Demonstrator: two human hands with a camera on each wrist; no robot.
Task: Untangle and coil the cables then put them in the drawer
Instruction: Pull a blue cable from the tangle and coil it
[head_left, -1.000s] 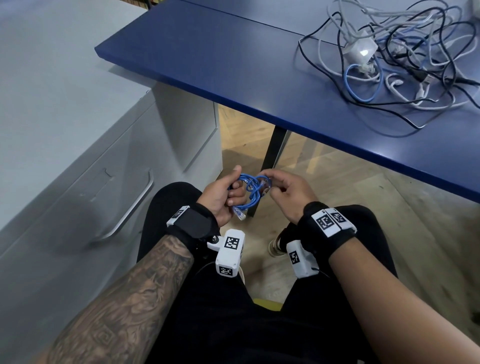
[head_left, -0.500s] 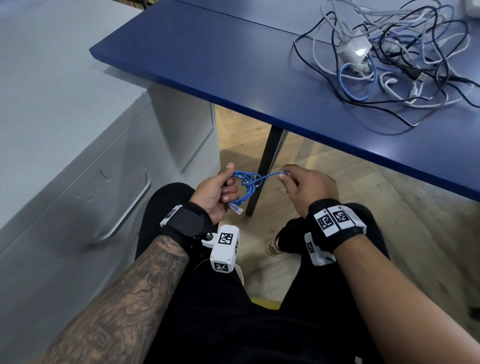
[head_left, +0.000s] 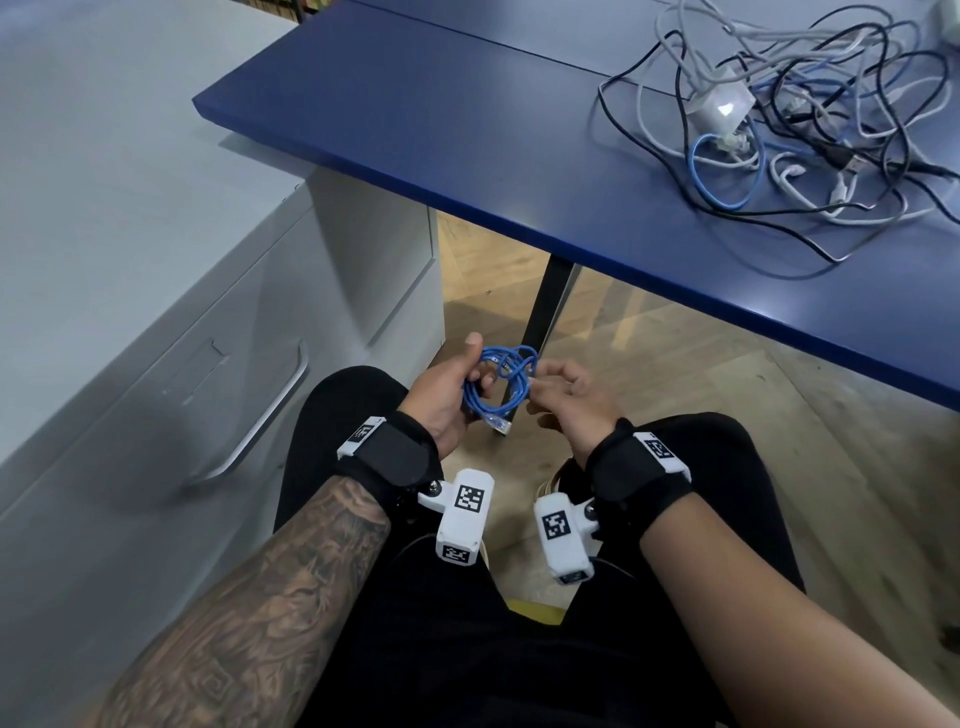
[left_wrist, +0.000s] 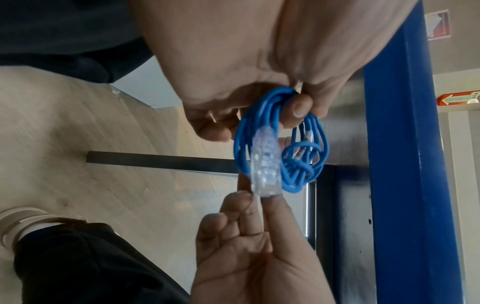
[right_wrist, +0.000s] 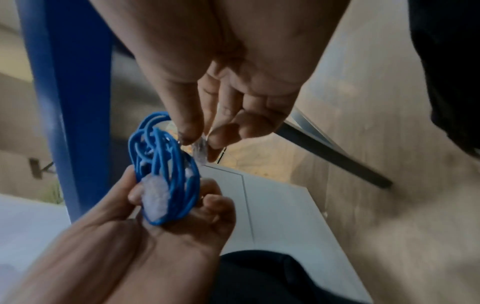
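Note:
A blue network cable (head_left: 496, 387) is wound into a small coil over my lap. My left hand (head_left: 480, 364) grips that coil (left_wrist: 280, 131) with thumb and curled fingers. One clear plug (head_left: 501, 426) hangs loose below the coil. My right hand (head_left: 545, 379) pinches the cable's other clear plug (right_wrist: 200, 151) between thumb and forefinger, right against the coil (right_wrist: 166, 164). A tangle of black, white, grey and blue cables (head_left: 789, 130) lies on the blue table (head_left: 467, 114) at the upper right. The grey drawer (head_left: 156, 415) with its metal handle (head_left: 260, 415) is shut, left of my knee.
A white adapter block (head_left: 722, 106) sits inside the tangle. The black table leg (head_left: 550, 306) stands just beyond my hands. The grey cabinet top (head_left: 104, 156) fills the left side. Wooden floor (head_left: 727, 405) shows under the table.
Half a second ago my right hand held the cable end stretched out to the right. It has since come back against the coil in my left hand.

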